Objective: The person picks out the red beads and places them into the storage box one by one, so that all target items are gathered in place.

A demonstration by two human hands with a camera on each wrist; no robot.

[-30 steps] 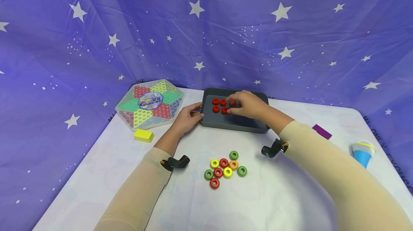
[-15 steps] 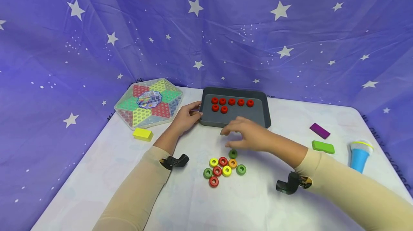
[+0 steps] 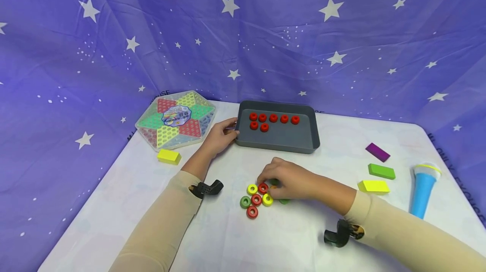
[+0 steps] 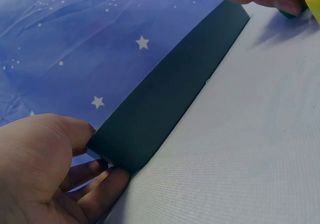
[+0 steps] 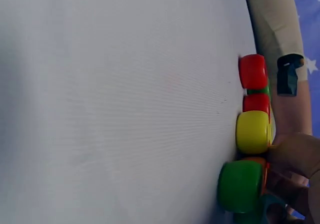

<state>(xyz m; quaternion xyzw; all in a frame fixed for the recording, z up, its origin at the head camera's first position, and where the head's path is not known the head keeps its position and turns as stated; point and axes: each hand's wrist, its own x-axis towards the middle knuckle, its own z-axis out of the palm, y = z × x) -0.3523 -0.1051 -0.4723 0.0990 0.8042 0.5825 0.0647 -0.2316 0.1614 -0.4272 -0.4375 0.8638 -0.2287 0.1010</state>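
My left hand holds the left end of a dark grey tray, its digits bent against the outer wall and corner. Two rows of red rings lie inside the tray. My right hand is down at a cluster of coloured rings on the table. Its fingers and thumb lie either side of a red ring; whether they grip it is unclear. Beside that ring are a yellow ring and another red ring. The hand partly covers orange and green rings; a green ring shows in the right wrist view.
A hexagonal Chinese checkers box lies left of the tray, a yellow block before it. On the right are purple, green and yellow blocks and a blue toy microphone. A starry purple curtain hangs behind.
My right hand has left the red rings in the tray and come back and down to the loose rings on the table. My left hand stays at the tray's end.
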